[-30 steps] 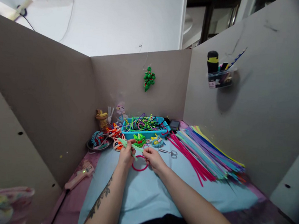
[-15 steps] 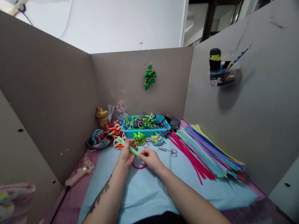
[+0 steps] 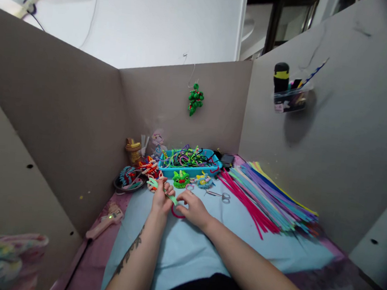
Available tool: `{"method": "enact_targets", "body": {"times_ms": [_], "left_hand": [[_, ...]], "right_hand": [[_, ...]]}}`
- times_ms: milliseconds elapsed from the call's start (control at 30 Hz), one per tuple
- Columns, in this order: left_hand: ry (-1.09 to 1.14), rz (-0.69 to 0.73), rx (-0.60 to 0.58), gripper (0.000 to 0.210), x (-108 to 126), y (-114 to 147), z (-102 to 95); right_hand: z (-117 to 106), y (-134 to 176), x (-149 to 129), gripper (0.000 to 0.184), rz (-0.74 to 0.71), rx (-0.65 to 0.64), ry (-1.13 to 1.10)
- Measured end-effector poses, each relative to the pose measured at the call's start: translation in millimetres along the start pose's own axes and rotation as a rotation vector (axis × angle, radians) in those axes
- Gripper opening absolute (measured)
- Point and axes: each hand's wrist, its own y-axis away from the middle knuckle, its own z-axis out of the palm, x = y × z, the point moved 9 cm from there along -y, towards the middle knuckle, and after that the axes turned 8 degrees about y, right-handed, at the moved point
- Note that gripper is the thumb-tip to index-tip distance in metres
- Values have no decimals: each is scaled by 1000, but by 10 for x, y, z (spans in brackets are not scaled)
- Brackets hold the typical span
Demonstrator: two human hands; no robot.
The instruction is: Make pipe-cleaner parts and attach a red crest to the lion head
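My left hand (image 3: 162,198) is closed around light green pipe cleaners (image 3: 152,183), whose ends stick out on both sides of the fist. Just to its right, my right hand (image 3: 192,208) has its thumb and fingers apart, close to the lower end of the green bundle. Whether a fingertip touches it I cannot tell. A dark pink pipe cleaner loop (image 3: 177,215) lies on the blue cloth (image 3: 196,251) beneath the hands. Beyond them sit a green fuzzy animal head (image 3: 180,179) and a blue and yellow one (image 3: 204,180).
Scissors (image 3: 221,196) lie right of my hands, near long colourful pipe cleaners (image 3: 267,196). A blue basket (image 3: 190,171) of tangled pieces stands behind. At left are a dark bowl (image 3: 128,188) and a pink corded tool (image 3: 105,223). Grey partitions (image 3: 182,116) enclose the table.
My right hand has opened from its pinch at the lower end of the green bundle. My left fingers have curled more tightly around the pipe cleaners. The view has shifted slightly.
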Motion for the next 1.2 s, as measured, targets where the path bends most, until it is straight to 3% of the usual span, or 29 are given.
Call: {"method": "enact_targets", "body": {"times_ms": [333, 733, 1033, 1200], "left_hand": [[-60, -94, -15, 24, -212, 120, 99], [-163, -76, -53, 23, -238, 178, 196], [-178, -56, -26, 33, -234, 170, 197], [-170, -22, -36, 29, -151, 188, 234]], "right_hand": [[-14, 18, -15, 6, -42, 29, 136], [0, 28, -49, 13, -44, 28, 189], [-142, 24, 33, 17, 44, 151, 241], [-72, 35, 50, 16, 44, 105, 210]]}}
